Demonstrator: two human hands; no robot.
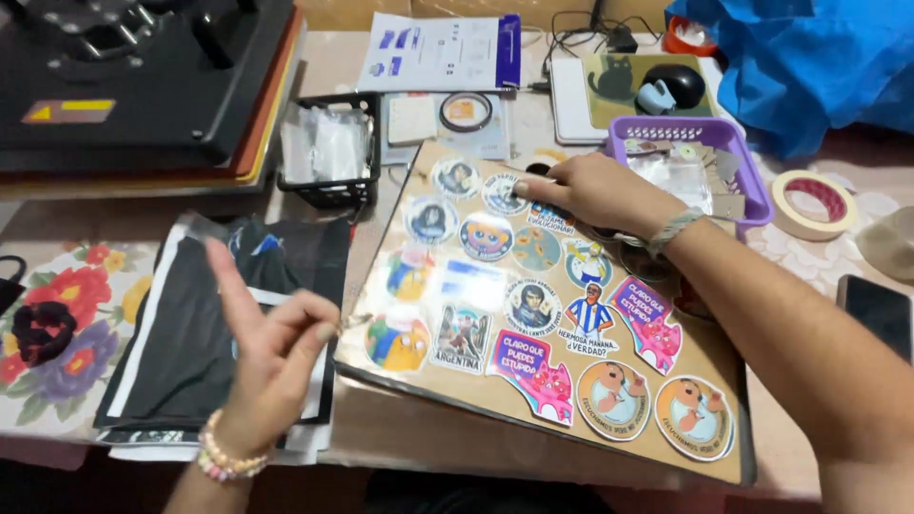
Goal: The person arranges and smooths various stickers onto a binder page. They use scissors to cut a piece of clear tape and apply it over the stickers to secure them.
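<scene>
The right hand (595, 193) lies palm down, fingers loosely curled, on the far part of a flat brown board covered with glossy printed stickers (533, 324); its fingertips press a round sticker (503, 193) and grasp nothing. Just beyond its wrist stands a purple plastic basket (752, 181). The left hand (271, 357) hovers off the board's near-left edge, thumb and forefinger pinched on a thin metal tool (354, 321) whose tip touches that edge. Under this hand lie dark printed sheets (190, 333).
</scene>
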